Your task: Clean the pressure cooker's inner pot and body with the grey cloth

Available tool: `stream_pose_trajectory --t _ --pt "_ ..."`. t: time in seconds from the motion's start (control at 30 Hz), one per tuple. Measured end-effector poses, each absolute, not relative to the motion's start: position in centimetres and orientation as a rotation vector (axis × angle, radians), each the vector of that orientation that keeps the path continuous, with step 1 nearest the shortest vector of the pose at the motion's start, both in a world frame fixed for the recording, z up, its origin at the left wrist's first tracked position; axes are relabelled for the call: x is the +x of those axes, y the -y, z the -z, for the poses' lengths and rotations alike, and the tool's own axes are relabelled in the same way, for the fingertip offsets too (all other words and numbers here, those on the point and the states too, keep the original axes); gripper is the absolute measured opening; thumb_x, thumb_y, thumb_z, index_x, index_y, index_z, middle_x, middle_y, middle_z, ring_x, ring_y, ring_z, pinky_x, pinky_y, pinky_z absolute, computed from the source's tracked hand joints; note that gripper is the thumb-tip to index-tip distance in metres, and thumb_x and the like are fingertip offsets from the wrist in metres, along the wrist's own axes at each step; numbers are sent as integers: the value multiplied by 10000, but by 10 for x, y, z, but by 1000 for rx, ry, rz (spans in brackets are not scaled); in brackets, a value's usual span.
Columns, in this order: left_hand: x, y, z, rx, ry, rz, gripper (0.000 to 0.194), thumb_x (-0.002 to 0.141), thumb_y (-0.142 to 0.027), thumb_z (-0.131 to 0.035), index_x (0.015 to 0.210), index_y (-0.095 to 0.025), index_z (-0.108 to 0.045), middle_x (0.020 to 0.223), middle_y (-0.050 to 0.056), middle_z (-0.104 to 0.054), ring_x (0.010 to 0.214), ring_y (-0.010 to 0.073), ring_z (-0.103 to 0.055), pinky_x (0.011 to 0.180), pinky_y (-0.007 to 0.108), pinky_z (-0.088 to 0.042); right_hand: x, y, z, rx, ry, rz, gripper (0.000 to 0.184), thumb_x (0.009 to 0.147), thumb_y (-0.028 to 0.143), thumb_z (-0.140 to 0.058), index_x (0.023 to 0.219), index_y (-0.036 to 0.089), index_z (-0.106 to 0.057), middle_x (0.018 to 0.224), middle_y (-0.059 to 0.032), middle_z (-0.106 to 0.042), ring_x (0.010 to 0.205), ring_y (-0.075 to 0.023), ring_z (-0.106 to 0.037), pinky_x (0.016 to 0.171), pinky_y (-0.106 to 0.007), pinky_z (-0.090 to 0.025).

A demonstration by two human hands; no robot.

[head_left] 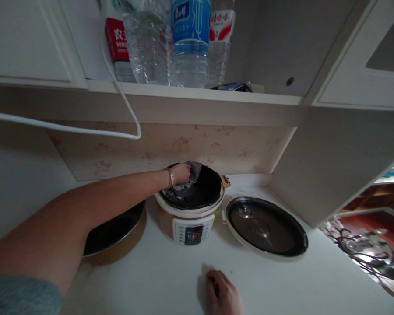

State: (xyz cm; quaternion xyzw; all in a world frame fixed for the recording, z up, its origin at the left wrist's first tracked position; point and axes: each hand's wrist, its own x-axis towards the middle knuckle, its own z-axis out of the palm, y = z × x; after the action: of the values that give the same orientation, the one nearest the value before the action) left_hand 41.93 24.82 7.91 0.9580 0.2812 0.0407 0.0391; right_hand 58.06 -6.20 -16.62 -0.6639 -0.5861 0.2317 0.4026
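Counter (170,280): white, bearing everything below.
Lid (266,227): lies inside-up, just right of the cooker.
Cooker (190,208): open, dark inside.
Left hand (181,172): closed around a grey cloth (193,170), seemingly pressed on the cooker's far rim.
Right hand (223,294): resting on the counter, holding nothing.

— From my feed I see a shelf (197,92) above the counter with three clear water bottles (190,43) standing side by side. What else is up there?

— I make out a red carton (116,39) at their left and a white cable (85,129) looping down beneath it. On the white counter (170,280) a lid (265,227) lies upturned at the right, and a dark pan (118,234) sits at the left.
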Motion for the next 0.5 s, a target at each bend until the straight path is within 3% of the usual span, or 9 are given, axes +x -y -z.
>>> stream_pose_trajectory --t 0.1,0.27,0.4,0.5 --pt "441 -256 -81 3012 -551 -9 193 748 -41 -645 666 -209 -690 971 93 -738 1166 203 -594 1108 316 -373 580 61 170 -1685 1459 -558 384 901 521 -432 806 250 -688 795 -39 -712 641 -164 -648 606 -240 -464" --pt "453 -267 -84 2994 -88 11 221 711 -28 -647 673 -239 -701 972 75 -749 1141 172 -609 1112 238 -351 580 61 168 -1672 1470 -540 392 907 521 -424 818 248 -691 789 -34 -711 636 -159 -652 601 -231 -472" --pt "432 -264 -80 2830 -678 -108 300 654 21 -636 481 -215 -570 788 80 -726 1079 194 -617 1100 268 -338 579 62 163 -1664 1470 -524 404 910 520 -420 811 239 -692 788 -43 -711 655 -165 -665 620 -238 -484" --pt "416 -256 -75 2684 -975 -173 341 606 24 -645 404 -205 -493 612 99 -650 1027 276 -627 1080 388 -357 580 63 158 -1682 1484 -548 394 913 501 -419 837 237 -702 819 -51 -716 686 -176 -671 648 -253 -487"
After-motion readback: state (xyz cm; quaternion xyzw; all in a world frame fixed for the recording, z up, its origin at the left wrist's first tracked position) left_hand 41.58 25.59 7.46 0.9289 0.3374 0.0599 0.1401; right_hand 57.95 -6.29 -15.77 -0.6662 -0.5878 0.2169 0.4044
